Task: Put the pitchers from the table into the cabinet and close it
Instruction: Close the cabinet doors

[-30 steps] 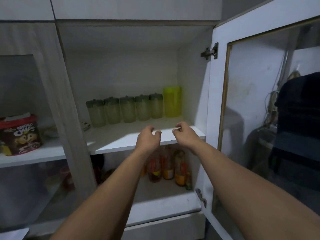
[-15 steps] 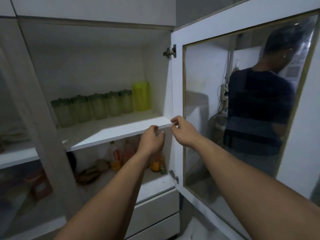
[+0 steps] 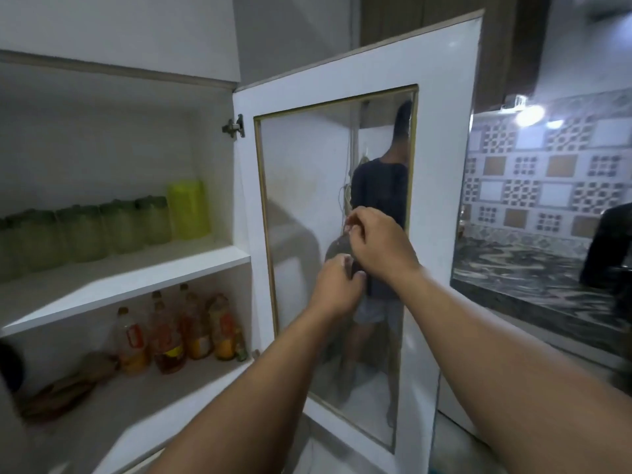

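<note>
Head view: glossy white glass-paned door.

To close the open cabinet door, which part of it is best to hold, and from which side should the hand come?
Take the cabinet door at its free right-hand edge, on the white frame rather than the glass pane. The hinge is on the left, so that edge likely swings easiest. Come from the far side and push leftward toward the shelves.

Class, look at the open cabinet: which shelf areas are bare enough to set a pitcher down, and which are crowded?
Upper shelf: the front strip is bare, ahead of the green jars and yellow container lined along the back. Lower shelf: bare front, but bottles crowd the back right, with blurred items at the left.
</note>
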